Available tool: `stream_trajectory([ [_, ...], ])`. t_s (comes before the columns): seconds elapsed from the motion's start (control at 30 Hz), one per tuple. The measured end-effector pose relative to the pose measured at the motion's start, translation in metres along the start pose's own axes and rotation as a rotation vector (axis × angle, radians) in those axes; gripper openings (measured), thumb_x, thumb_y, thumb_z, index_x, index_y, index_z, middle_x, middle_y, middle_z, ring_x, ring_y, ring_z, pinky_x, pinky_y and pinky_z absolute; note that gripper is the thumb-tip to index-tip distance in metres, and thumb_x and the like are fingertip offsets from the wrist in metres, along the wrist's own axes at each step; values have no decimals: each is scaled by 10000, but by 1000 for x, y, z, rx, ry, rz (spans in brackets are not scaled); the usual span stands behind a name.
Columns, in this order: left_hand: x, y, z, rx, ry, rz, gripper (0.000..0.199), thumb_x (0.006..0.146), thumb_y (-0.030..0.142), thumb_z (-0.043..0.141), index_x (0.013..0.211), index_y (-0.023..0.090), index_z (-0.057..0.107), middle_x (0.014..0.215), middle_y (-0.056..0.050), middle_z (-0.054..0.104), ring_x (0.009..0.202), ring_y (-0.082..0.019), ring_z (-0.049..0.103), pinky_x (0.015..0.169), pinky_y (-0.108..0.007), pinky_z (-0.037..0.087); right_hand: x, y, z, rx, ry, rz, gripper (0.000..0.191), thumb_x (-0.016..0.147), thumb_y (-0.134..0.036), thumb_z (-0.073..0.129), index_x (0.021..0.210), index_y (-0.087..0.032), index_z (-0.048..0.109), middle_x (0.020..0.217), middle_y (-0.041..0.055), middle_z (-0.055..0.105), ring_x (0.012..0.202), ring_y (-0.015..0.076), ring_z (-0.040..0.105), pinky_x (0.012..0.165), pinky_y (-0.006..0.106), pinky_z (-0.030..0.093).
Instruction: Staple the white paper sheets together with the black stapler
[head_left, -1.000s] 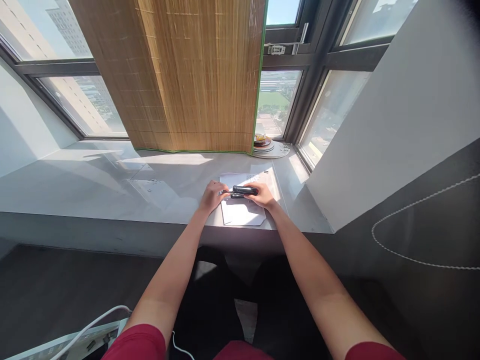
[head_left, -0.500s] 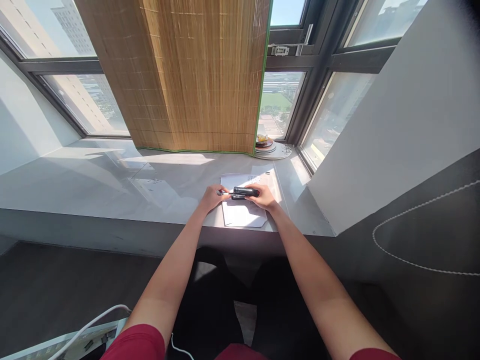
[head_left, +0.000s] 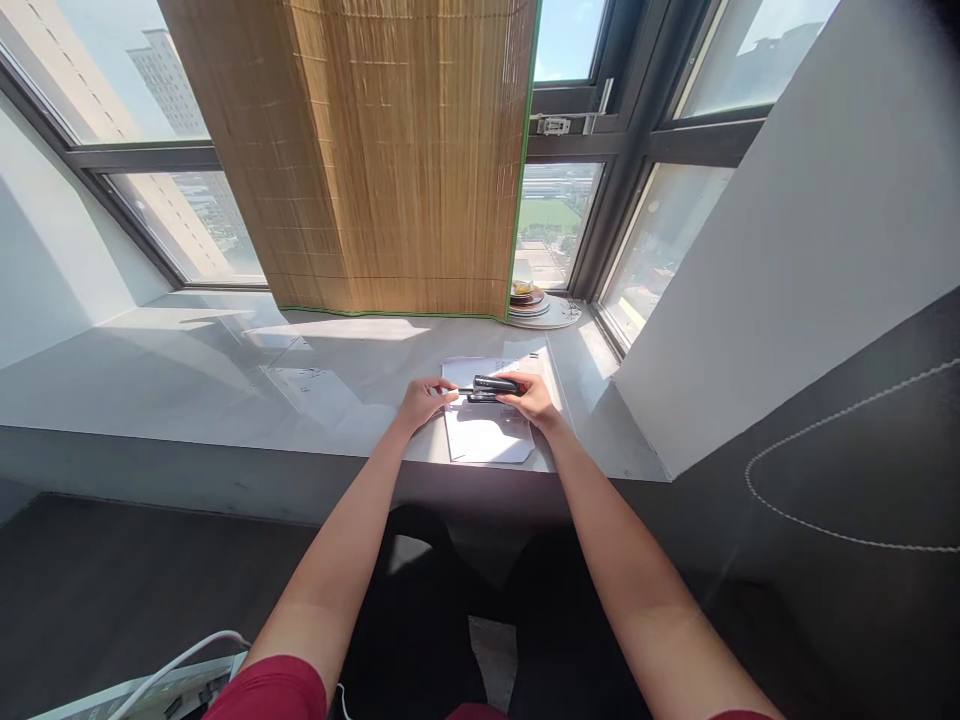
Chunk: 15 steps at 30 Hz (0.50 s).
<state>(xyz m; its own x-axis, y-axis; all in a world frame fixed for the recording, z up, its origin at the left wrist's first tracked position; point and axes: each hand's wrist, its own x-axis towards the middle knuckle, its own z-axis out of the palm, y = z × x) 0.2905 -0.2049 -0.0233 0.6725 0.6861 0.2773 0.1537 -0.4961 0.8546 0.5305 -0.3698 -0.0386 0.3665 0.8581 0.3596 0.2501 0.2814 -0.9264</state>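
A black stapler (head_left: pixel 496 383) lies sideways just above white paper sheets (head_left: pixel 487 440) on the sill, its upper and lower parts spread apart. Around its right end, my right hand (head_left: pixel 534 400) is closed, thumb below and fingers above. A thin dark bar sticks out from the stapler's left side. My left hand (head_left: pixel 424 404) pinches at the tip of this bar, thumb and forefinger close together; anything small between those fingertips is hard to make out. Handwriting shows faintly near the top of the sheets.
Stacked plates (head_left: pixel 531 303) stand in the sill's far right corner. A bamboo blind (head_left: pixel 390 160) hangs over the window at the sill's back. A slanted white wall (head_left: pixel 735 270) bounds the right side, with a beaded cord (head_left: pixel 780 510) hanging beyond it. The sill's front edge (head_left: pixel 247 446) drops towards my knees.
The camera has tilted up a little. My left fingertips have drawn slightly left, away from the stapler's body, and more of the thin bar shows. My right hand keeps its hold.
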Motion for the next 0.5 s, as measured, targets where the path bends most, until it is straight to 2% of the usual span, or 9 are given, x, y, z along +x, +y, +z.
stream_trajectory([
  [0.17,1,0,-1,-72,68,59,194,791,402,856,892,241,894,884,-69,833,811,-210,691,744,-349,530,-3,-9,-4,42,12,11,489,690,-487,952,1087,-221,851,1083,109,847,1000,325,787,933,500,652],
  [0.33,-3,2,4,-46,-75,131,148,783,373,889,779,230,852,887,-80,835,842,-225,718,797,-366,552,-4,-17,1,7,-144,1,485,678,-521,968,1055,-238,859,1090,106,839,1032,339,772,964,521,637],
  [0.43,-3,3,6,11,-76,190,151,757,316,911,860,228,844,955,-76,826,871,-224,695,803,-359,544,-6,-22,8,-38,-213,-7,469,706,-540,948,1065,-252,858,1122,104,824,1063,337,757,979,513,628],
  [0.5,-2,2,5,55,-83,219,259,719,258,927,962,232,842,1017,-74,816,905,-227,675,815,-356,541,-7,-24,12,-76,-263,-13,453,729,-531,935,1083,-259,860,1131,102,815,1073,338,750,992,513,620],
])
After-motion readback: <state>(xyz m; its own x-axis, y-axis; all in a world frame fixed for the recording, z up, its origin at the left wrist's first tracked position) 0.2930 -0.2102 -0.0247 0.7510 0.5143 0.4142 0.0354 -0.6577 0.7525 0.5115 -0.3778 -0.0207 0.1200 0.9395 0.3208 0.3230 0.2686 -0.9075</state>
